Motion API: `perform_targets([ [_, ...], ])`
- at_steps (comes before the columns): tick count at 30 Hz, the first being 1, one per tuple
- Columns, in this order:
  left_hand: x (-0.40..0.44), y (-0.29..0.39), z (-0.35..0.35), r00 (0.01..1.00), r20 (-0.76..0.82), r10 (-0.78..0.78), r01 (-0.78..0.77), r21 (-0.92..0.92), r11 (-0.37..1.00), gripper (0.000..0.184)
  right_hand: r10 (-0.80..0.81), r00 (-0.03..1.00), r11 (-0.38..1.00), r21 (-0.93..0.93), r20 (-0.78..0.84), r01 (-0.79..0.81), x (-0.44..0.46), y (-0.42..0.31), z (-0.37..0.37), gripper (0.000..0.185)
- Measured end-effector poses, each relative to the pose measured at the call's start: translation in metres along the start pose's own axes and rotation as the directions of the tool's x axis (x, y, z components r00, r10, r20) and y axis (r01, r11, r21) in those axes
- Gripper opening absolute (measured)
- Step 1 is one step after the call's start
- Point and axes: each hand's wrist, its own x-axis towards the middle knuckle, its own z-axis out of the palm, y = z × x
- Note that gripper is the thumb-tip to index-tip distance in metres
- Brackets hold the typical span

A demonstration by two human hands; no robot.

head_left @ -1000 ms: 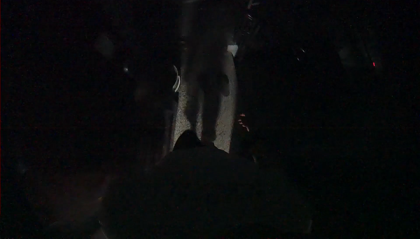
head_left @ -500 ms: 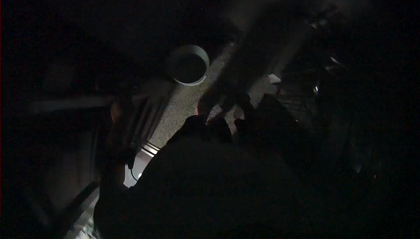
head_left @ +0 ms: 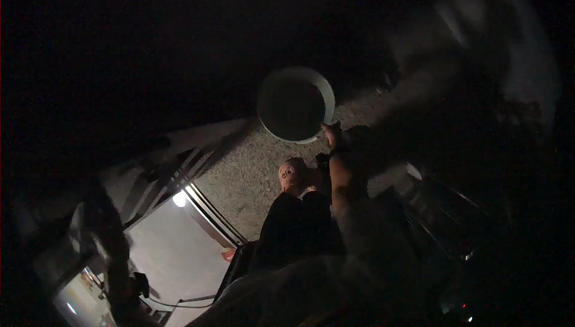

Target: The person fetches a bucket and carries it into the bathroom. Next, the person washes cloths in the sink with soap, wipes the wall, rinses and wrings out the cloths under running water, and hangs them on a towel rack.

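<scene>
Bucket (head_left: 327,95), round and with a pale wall, stands on the speckled ground (head_left: 242,174) in front of your feet, a little above the middle of the view, and its inside is very dark. Your right hand (head_left: 330,132) reaches forward and is at the near rim of it, on the right side; the fingers seem bent there, but I cannot say with certainty if they grip the rim or only touch it. Your left hand (head_left: 97,218) is well apart from the bucket, at the lower left, near a brightly lit pale surface (head_left: 176,240); it is too dark and blurred, so I cannot say if it is closed or holds something. Below the bucket is one foot (head_left: 289,174) with a dark mark, and a thin black cable (head_left: 179,305) runs along the lower part of the pale surface.
</scene>
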Motion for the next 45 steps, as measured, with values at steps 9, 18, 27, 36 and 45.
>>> perform_targets([
  [9, -0.010, -0.010, 0.024, 0.823, -0.151, -0.548, 0.249, -0.770, 0.587, 0.036, -0.214, 0.715, 0.325, -0.641, 0.666, 0.695, 0.101, 0.165, 0.042, 0.064],
  [18, -0.047, 0.054, -0.021, 0.715, -0.697, -0.055, -0.099, -0.179, 0.979, 0.068, 0.165, 0.827, 0.981, -0.175, 0.537, -0.082, -0.238, -0.079, -0.127, 0.037],
  [27, -0.370, 0.007, 0.224, 0.627, 0.672, -0.394, 0.601, -0.739, -0.304, 0.074, 0.193, 0.699, 0.687, -0.604, 0.689, 0.405, -0.448, -0.193, -0.050, 0.045],
  [36, -0.496, -0.084, 0.184, 0.604, 0.576, -0.551, 0.246, -0.792, -0.559, 0.036, -0.729, -0.457, -0.177, 0.504, 0.510, 0.845, -0.611, -0.342, 0.092, 0.045],
  [45, -0.562, -0.187, 0.328, -0.032, 0.750, -0.660, -0.226, -0.649, -0.726, 0.026, -0.480, 0.361, -0.259, -0.522, 0.800, 0.813, -0.523, -0.398, 0.130, 0.033],
])
